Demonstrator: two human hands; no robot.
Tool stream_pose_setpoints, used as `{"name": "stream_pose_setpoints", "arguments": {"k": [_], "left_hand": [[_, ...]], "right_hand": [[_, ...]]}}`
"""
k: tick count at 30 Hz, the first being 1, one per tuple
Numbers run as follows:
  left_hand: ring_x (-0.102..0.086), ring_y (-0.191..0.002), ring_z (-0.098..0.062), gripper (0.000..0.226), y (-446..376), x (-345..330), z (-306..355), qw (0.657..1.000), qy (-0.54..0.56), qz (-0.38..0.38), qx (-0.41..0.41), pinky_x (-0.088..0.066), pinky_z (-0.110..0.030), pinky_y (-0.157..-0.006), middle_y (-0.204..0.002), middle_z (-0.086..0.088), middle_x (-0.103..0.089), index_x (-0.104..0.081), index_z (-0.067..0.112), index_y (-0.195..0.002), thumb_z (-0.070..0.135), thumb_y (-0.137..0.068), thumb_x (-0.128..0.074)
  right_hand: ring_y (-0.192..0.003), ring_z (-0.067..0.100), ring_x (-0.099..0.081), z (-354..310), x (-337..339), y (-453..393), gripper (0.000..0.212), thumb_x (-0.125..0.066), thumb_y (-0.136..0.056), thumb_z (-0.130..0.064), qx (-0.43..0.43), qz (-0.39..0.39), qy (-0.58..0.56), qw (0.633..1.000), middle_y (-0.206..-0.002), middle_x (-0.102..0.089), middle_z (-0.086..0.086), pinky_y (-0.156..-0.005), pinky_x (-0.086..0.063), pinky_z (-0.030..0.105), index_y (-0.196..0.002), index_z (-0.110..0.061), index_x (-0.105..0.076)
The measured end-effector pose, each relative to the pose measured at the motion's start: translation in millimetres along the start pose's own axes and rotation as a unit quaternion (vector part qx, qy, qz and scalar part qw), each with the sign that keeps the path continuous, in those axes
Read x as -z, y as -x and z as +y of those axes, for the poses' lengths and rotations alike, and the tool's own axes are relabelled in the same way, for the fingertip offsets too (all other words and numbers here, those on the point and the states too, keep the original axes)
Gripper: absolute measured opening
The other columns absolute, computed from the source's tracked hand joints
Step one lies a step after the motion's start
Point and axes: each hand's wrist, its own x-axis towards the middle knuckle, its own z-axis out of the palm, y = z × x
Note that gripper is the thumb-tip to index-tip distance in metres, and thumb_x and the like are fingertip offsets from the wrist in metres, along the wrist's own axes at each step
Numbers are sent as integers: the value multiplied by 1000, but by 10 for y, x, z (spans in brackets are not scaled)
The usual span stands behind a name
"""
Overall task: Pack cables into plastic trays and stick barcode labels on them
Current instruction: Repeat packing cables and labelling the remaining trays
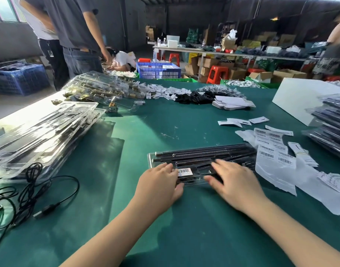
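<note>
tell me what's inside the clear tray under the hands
The clear tray holds long black cable parts, and a barcode label sits on top. The left hand and right hand cover its near edge, so that part is hidden.

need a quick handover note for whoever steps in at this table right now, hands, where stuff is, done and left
Left hand: open, fingers flat on the near left of the packed tray.
Right hand: open, pressing the tray's near right.
The tray lies on the green table with black cables in it and a barcode label already stuck on.
Label sheets lie just right of it; finished trays are stacked far right.
Left: empty clear trays and loose black cables at the left still need packing and labelling.
</note>
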Motion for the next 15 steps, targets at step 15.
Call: {"name": "stream_pose_setpoints", "arguments": {"k": [15], "left_hand": [[-59,-114,-25,25,-27,-70,-396,977,35,135,159,-44,-39,-94,-127,-3,-63,-73,24,-103,36,-92,-53]], "right_hand": [[-137,28,-31,660,151,79,89,-37,-76,-84,-207,-107,-24,972,-151,-38,0,-106,-33,39,-149,-35,-26]]}}
